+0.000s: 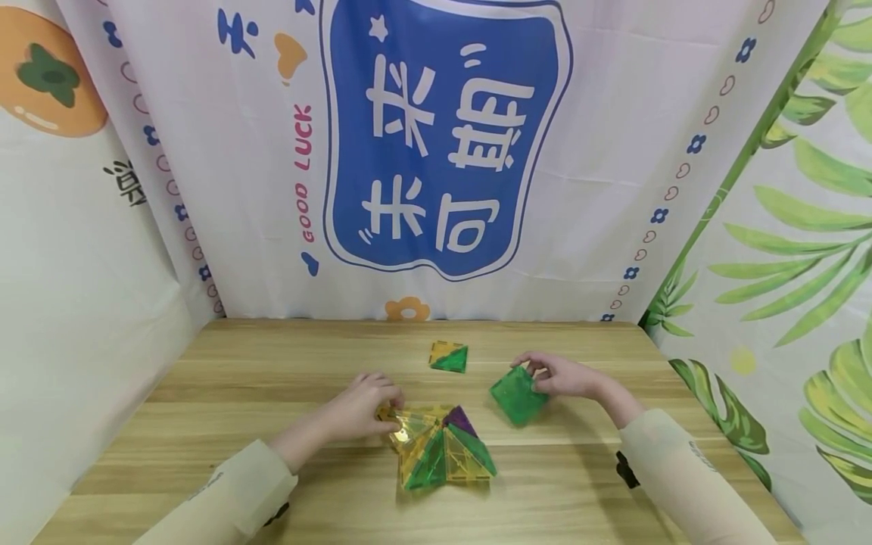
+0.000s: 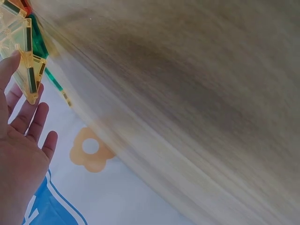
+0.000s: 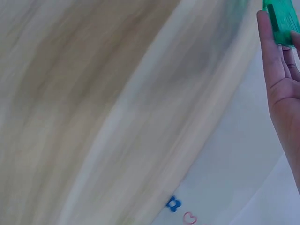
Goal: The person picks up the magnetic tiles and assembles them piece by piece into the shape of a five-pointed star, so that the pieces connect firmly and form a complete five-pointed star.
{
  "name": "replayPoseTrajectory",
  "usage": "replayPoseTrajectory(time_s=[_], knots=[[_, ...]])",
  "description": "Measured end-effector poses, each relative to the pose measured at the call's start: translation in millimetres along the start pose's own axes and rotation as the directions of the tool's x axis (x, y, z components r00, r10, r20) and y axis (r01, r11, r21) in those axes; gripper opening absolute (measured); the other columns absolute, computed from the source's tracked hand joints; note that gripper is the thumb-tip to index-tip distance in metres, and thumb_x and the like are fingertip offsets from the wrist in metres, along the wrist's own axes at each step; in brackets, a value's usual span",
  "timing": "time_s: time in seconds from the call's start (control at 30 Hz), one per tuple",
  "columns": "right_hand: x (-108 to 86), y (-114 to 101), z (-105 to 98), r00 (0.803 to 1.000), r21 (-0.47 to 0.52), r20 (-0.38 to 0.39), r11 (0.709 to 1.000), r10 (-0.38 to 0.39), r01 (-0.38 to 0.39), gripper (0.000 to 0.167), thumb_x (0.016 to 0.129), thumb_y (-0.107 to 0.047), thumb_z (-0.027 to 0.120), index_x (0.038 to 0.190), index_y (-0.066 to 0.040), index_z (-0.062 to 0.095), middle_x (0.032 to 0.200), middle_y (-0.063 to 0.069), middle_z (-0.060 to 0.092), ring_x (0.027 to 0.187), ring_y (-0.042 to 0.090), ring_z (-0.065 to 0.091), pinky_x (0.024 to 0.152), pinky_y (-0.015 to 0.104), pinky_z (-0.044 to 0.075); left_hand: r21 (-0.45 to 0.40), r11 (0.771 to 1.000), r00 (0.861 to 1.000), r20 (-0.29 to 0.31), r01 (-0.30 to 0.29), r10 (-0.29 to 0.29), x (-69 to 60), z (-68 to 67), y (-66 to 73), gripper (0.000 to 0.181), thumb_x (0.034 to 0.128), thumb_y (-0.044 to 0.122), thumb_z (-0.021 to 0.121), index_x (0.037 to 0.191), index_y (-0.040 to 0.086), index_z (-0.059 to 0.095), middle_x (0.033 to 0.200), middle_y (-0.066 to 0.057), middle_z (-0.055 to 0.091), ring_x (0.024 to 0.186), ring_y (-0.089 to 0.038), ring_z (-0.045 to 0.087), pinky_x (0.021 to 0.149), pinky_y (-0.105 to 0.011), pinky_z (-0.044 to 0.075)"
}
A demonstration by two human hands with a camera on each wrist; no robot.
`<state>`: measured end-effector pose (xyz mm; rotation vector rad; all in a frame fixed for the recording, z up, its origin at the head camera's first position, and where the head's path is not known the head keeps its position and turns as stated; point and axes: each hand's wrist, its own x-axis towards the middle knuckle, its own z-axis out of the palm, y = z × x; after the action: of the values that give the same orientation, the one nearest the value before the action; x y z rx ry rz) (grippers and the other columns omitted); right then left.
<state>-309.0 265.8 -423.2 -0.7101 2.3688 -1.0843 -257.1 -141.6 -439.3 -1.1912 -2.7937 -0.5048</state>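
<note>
On the table stands a raised cluster of translucent magnetic tiles [image 1: 429, 463], yellow, green and purple triangles meeting near a red spot at the middle. My left hand [image 1: 364, 406] pinches a yellow tile [image 2: 27, 61] at the cluster's left side, thumb on one face and fingers behind it. In my right hand [image 1: 562, 376] is a green square tile [image 1: 519, 397], gripped by a corner and held tilted, apart from the cluster. The right wrist view shows only part of this green tile [image 3: 283, 21] at its upper right edge.
Farther back on the wooden table [image 1: 286, 356] lies a small square [image 1: 448, 356] of one yellow and one green triangle. A printed white cloth [image 1: 259, 227] hangs behind the table's far edge, and a leaf-patterned cloth [image 1: 804, 303] hangs at the right.
</note>
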Motion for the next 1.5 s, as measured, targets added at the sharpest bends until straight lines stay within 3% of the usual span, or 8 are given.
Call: replayPoseTrajectory(time_s=[0.27,0.57,0.73,0.87,1.0,1.17,1.37,1.5], knots=[[16.2,-30.6,4.7,0.996,0.055,-0.004,0.994,-0.092,0.092,0.051,0.09,0.001,0.052,0.138,-0.012,0.041,0.114,0.017,0.049,0.08,0.019,0.057,0.07,0.048,0.055,-0.016,1.0,1.0,0.001,0.019,-0.019,10.2,-7.9,1.2,0.028,0.0813,0.038,0.071,0.099,0.017,0.067,0.097,0.008,0.064,0.099,-0.012,0.051,0.1,-0.049,0.034],[36.1,-58.3,14.9,0.975,0.089,-0.025,0.971,-0.221,0.222,0.046,0.088,0.004,0.056,0.13,-0.003,0.039,0.112,0.023,0.052,0.085,0.025,0.064,0.068,0.036,0.056,-0.07,0.996,0.994,-0.093,0.048,-0.054,48.8,-28.3,6.6,0.029,0.0827,0.029,0.072,0.109,0.017,0.066,0.105,0.004,0.067,0.106,-0.016,0.051,0.102,-0.049,0.033],[48.5,-67.5,24.3,0.964,0.113,-0.009,0.958,-0.265,0.264,0.044,0.086,0.009,0.056,0.126,0.001,0.039,0.112,0.026,0.054,0.087,0.029,0.064,0.072,0.036,0.057,-0.145,0.989,0.995,-0.089,0.041,-0.055,69.2,-27.7,15.3,0.032,0.088,0.027,0.067,0.117,0.015,0.063,0.106,0.004,0.068,0.111,-0.02,0.052,0.105,-0.05,0.03],[54.9,-72.3,30.4,0.953,0.095,0.006,0.949,-0.301,0.3,0.039,0.086,0.01,0.055,0.12,0.001,0.041,0.114,0.024,0.053,0.095,0.031,0.063,0.076,0.034,0.056,-0.278,0.959,0.997,-0.035,0.062,-0.074,79.2,-26.2,24.3,0.029,0.0939,0.019,0.059,0.122,0.013,0.061,0.108,0.002,0.067,0.11,-0.02,0.056,0.106,-0.049,0.034],[58.2,-74.5,34.5,0.944,0.066,0.014,0.943,-0.329,0.327,0.033,0.087,0.009,0.056,0.116,0.0,0.043,0.115,0.021,0.053,0.102,0.032,0.06,0.079,0.032,0.055,-0.377,0.921,0.994,0.0,0.099,-0.107,84.0,-24.9,29.2,0.028,0.0962,0.015,0.054,0.123,0.011,0.06,0.109,-0.003,0.066,0.1,-0.017,0.061,0.092,-0.042,0.049],[61.0,-73.1,38.9,0.948,0.049,0.001,0.947,-0.319,0.319,0.026,0.09,0.007,0.055,0.113,-0.002,0.047,0.116,0.016,0.053,0.098,0.028,0.062,0.076,0.032,0.056,-0.369,0.923,0.993,-0.002,0.109,-0.119,85.7,-23.6,29.3,0.028,0.0958,0.012,0.054,0.124,0.009,0.059,0.108,-0.004,0.067,0.096,-0.015,0.062,0.085,-0.033,0.052],[62.5,-69.0,43.2,0.95,-0.019,-0.038,0.951,-0.311,0.31,0.03,0.09,0.0,0.059,0.119,-0.008,0.053,0.121,0.011,0.053,0.099,0.023,0.06,0.077,0.03,0.055,-0.397,0.902,0.984,0.007,0.168,-0.181,85.3,-23.4,26.6,0.028,0.0963,0.012,0.053,0.124,0.01,0.059,0.105,-0.004,0.067,0.1,-0.019,0.061,0.091,-0.038,0.05],[61.3,-65.5,45.4,0.941,-0.065,-0.061,0.942,-0.333,0.329,0.039,0.085,-0.001,0.067,0.121,-0.007,0.054,0.121,0.012,0.055,0.095,0.027,0.06,0.074,0.033,0.055,-0.419,0.887,0.977,0.001,0.194,-0.213,83.8,-22.2,25.2,0.028,0.0965,0.012,0.053,0.124,0.009,0.059,0.108,-0.006,0.066,0.105,-0.022,0.06,0.095,-0.042,0.048]])
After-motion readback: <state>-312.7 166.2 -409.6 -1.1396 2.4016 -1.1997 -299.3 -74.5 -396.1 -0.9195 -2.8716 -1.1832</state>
